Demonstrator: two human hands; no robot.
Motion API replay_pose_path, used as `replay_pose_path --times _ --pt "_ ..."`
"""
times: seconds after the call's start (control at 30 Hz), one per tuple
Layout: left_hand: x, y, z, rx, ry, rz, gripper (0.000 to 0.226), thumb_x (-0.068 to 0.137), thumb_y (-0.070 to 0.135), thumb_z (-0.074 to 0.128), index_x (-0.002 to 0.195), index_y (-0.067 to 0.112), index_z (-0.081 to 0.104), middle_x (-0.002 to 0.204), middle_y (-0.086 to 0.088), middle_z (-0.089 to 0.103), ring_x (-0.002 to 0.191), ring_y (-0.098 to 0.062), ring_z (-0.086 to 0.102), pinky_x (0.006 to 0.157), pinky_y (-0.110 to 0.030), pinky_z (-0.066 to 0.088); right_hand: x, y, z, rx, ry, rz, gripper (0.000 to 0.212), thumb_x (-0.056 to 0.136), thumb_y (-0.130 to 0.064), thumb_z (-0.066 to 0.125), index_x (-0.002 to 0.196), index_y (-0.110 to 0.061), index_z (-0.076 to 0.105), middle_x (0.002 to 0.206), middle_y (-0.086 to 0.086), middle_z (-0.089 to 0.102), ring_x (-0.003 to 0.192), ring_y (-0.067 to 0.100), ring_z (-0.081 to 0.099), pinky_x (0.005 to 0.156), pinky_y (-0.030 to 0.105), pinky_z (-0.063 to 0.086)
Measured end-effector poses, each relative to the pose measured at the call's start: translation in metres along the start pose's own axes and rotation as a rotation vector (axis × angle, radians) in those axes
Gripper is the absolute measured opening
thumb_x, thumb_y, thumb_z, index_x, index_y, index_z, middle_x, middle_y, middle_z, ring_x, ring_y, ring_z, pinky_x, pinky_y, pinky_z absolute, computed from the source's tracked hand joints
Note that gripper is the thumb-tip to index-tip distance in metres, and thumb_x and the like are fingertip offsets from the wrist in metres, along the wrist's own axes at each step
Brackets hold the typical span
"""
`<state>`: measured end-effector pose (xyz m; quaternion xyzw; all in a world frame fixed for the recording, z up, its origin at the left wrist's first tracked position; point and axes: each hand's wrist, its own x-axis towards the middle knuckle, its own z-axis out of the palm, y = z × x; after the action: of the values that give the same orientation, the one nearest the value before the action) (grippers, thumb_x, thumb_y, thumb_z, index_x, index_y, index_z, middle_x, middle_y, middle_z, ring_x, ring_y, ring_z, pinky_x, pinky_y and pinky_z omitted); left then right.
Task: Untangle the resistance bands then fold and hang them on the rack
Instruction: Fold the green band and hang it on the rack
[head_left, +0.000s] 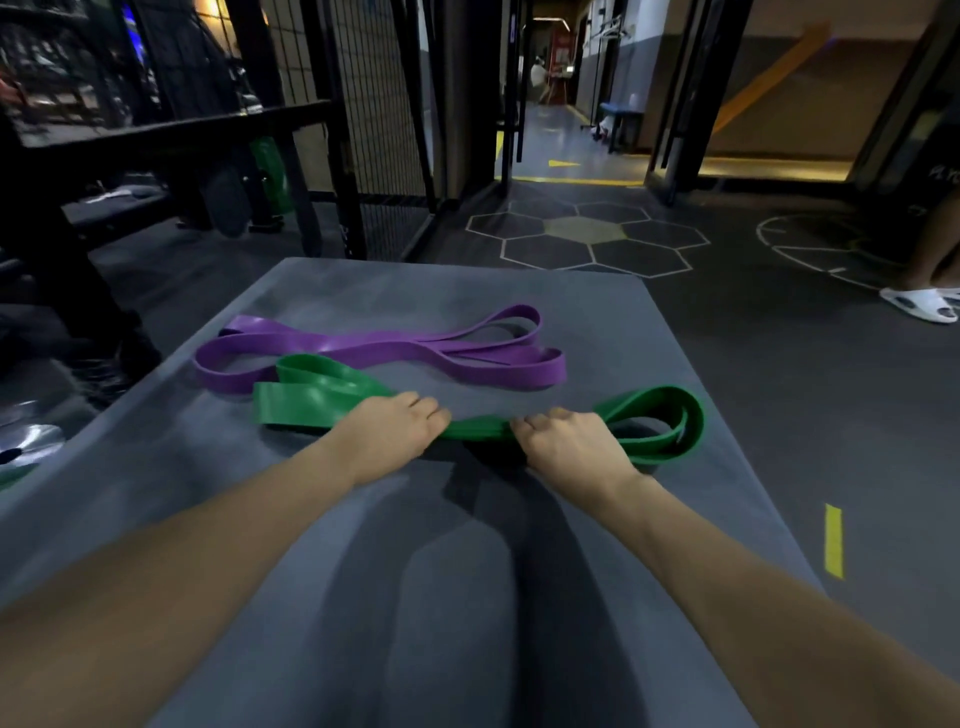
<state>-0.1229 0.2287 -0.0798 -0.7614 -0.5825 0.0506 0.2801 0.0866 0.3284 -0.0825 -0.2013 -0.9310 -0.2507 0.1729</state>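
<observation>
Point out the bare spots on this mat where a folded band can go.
Bare mat lies near you, between the forearms, and along the far edge beyond the purple band. The middle is crowded: the green band, held by the left hand and right hand, lies beside the purple.

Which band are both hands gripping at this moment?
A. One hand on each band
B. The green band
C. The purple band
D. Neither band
B: the left hand and right hand both curl round the middle of the green band, while the purple band lies untouched farther back on the grey mat.
</observation>
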Motion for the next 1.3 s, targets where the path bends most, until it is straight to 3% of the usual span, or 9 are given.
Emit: replay_pose_path --times 0.3,0.43,0.5,0.63,0.73,0.83,1.03,1.17,1.3 --pt "-0.082 0.047 -0.088 -0.004 -0.168 0.055 0.015 0.064 0.016 0.051 0.068 0.018 0.065 0.059 0.004 0.057 0.049 -0.015 0.057 0.031 -0.019 0.039 -0.058 -0.054 -0.072 0.073 0.021 -0.073 0.026 0.048 -0.023 0.083 0.069 -0.015 0.07 0.055 -0.003 0.062 0.045 0.017 0.059 0.032 0.019 0.035" --pt "-0.093 0.081 -0.129 -0.093 -0.505 -0.04 0.026 0.087 0.009 0.045 0.112 0.009 0.055 0.108 -0.008 0.06 0.1 -0.026 0.058 0.076 -0.034 0.048 -0.087 -0.066 -0.096 0.111 -0.03 -0.095 0.034 0.043 -0.023 0.085 0.072 -0.013 0.071 0.057 -0.002 0.063 0.047 0.019 0.06 0.033 0.021 0.039" --pt "-0.097 0.093 -0.143 -0.123 -0.606 -0.065 0.027 0.09 0.009 0.04 0.115 0.008 0.05 0.115 -0.01 0.056 0.108 -0.028 0.053 0.083 -0.038 0.044 -0.099 -0.067 -0.107 0.103 -0.039 -0.104 0.033 0.047 -0.022 0.081 0.076 -0.011 0.072 0.058 0.0 0.064 0.047 0.021 0.061 0.033 0.022 0.039" --pt "-0.118 0.111 -0.143 -0.095 -0.356 0.001 0.02 0.068 0.015 0.071 0.085 0.013 0.061 0.078 -0.004 0.063 0.07 -0.024 0.063 0.047 -0.027 0.046 -0.121 -0.073 -0.118 0.106 -0.027 -0.119 0.03 0.068 -0.015 0.048 0.081 -0.005 0.072 0.061 0.003 0.066 0.048 0.023 0.06 0.031 0.022 0.04" --pt "-0.128 0.12 -0.132 -0.054 -0.219 -0.023 0.016 0.059 0.013 0.066 0.075 0.015 0.064 0.061 0.0 0.057 0.052 -0.021 0.057 0.033 -0.022 0.037 -0.132 -0.08 -0.118 0.101 -0.133 -0.118 0.029 0.057 -0.011 0.076 0.085 -0.004 0.073 0.065 0.004 0.067 0.052 0.025 0.061 0.031 0.023 0.043" --pt "-0.133 0.126 -0.124 -0.077 -0.121 -0.04 0.026 0.069 0.015 0.056 0.092 0.016 0.068 0.07 0.0 0.061 0.059 -0.02 0.059 0.04 -0.025 0.043 -0.136 -0.081 -0.124 0.16 -0.269 -0.071 0.033 0.051 -0.015 0.083 0.082 -0.011 0.074 0.067 0.003 0.065 0.058 0.026 0.063 0.035 0.026 0.047" --pt "-0.151 0.132 -0.12 -0.203 -0.151 -0.043 0.054 0.062 0.023 0.081 0.113 0.012 0.065 0.091 -0.006 0.066 0.071 -0.024 0.064 0.048 -0.031 0.055 -0.122 -0.096 -0.149 0.353 -0.441 0.02 0.041 0.088 -0.042 0.055 0.119 -0.015 0.059 0.121 0.005 0.053 0.115 0.027 0.049 0.088 0.036 0.047" --pt "-0.153 0.125 -0.126 -0.46 -0.325 -0.121 0.062 0.085 0.038 0.062 0.139 0.014 0.041 0.134 -0.006 0.047 0.118 -0.027 0.05 0.095 -0.035 0.046 -0.103 -0.124 -0.149 0.503 -0.493 0.095 0.041 0.085 -0.033 0.062 0.122 -0.016 0.057 0.124 0.007 0.055 0.115 0.029 0.05 0.093 0.036 0.043" --pt "-0.167 0.094 -0.132 -0.524 -0.235 -0.2 0.064 0.085 0.051 0.057 0.14 0.023 0.04 0.141 0.003 0.044 0.127 -0.02 0.044 0.106 -0.03 0.03 -0.097 -0.127 -0.145 0.524 -0.536 0.175 0.043 0.08 -0.031 0.068 0.12 -0.018 0.06 0.124 0.007 0.059 0.115 0.029 0.053 0.093 0.032 0.041"
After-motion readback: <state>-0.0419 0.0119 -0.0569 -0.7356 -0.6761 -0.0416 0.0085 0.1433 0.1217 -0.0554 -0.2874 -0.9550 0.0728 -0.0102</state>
